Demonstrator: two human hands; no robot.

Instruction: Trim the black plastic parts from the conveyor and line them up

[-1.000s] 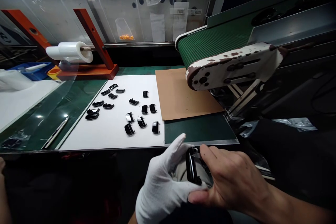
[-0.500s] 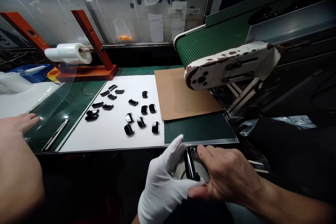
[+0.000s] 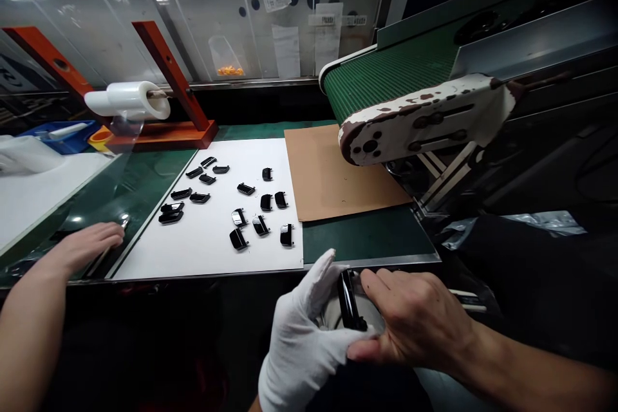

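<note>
Beyond our hands, black clips [image 3: 261, 224] are lying spread on a white sheet [image 3: 203, 244] while our gloved left hand [image 3: 309, 335] and bare right hand [image 3: 410, 328] are both gripping one black clip [image 3: 348, 301] edge-up between them, apparently for inspection.

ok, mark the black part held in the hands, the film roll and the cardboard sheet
black part [image 3: 348, 301], head view, on its glossy edge between the two hands
film roll [image 3: 129, 99], head view, on the middle of the white roll
cardboard sheet [image 3: 324, 175], head view, on its bare brown middle
</note>
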